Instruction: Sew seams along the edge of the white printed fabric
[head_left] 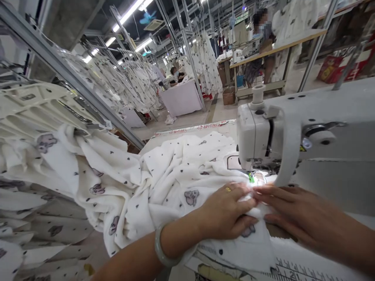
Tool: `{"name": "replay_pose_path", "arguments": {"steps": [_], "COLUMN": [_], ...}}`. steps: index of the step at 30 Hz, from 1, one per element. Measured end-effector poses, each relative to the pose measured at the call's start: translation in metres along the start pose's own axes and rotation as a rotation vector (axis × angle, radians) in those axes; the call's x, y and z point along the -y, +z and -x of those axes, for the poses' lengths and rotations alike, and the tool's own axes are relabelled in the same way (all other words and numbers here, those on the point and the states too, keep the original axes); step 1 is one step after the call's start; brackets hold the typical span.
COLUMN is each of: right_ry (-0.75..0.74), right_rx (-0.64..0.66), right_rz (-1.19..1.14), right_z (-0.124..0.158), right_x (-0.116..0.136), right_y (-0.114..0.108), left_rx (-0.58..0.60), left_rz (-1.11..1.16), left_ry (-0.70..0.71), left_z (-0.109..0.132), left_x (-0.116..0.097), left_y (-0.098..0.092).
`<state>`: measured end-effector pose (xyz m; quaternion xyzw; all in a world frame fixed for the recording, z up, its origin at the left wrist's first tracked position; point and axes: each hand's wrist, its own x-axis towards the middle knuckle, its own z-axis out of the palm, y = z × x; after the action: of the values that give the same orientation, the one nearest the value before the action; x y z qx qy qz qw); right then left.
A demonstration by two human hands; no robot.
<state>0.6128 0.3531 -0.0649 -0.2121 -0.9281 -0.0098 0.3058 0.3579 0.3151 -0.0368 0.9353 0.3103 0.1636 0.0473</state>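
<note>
Two hands: pressed side by side on white printed cloth at the near edge of the desk (295,265), fingertips meeting just before the needle.
Left hand (227,212): palm down, fingers curled over a bunched fold of the fabric (164,175), gripping it; gold ring on one finger, pale green bangle (161,246) on the wrist.
Right hand (288,208): flat and open, fingers stretched leftward, pinning the cloth's edge down, nothing clasped.
Fabric: heaped left of the hands, spilling across the desk and onto a stack of the same print at far left; small dark hearts and grey animal figures.
Ruler markings (293,273): printed on the desk surface below the right forearm.
Sewing machine (293,128): white, just behind the hands, head above the lit needle area.
Rail (73,78): grey metal bar slanting up at left.
Hanging garments (205,62): rows of white pieces on racks, well beyond.
Person (260,39): far off, by a wooden workbench.
</note>
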Motion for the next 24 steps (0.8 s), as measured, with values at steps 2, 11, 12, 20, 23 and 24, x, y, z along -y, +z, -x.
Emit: {"name": "replay_pose_path", "arguments": {"steps": [2,11,12,20,23,24], "right_ry": [-0.046,-0.039,-0.035,0.052,0.139,0.160], "right_rx": [0.002,-0.055,-0.054,0.034,0.099,0.112], "right_rz": [0.068,0.173,0.180,0.089,0.011,0.007], "right_z": [-0.001,-0.009,-0.007,0.011,0.010,0.009], "right_x": [-0.001,0.000,-0.001,-0.011,-0.014,-0.015], "right_y": [0.004,0.003,0.004,0.011,0.009,0.008], "left_rx": [0.010,0.081,0.081,0.050,0.045,0.045], "left_rz": [-0.003,0.008,0.002,-0.030,-0.028,-0.032], "left_ry": [0.014,0.025,0.025,-0.044,-0.053,-0.052], "left_z": [-0.002,-0.014,-0.014,-0.012,-0.012,-0.012], "left_x": [0.003,0.018,0.018,0.012,0.011,0.011], "left_y": [0.000,0.003,0.002,0.001,0.002,0.002]}}
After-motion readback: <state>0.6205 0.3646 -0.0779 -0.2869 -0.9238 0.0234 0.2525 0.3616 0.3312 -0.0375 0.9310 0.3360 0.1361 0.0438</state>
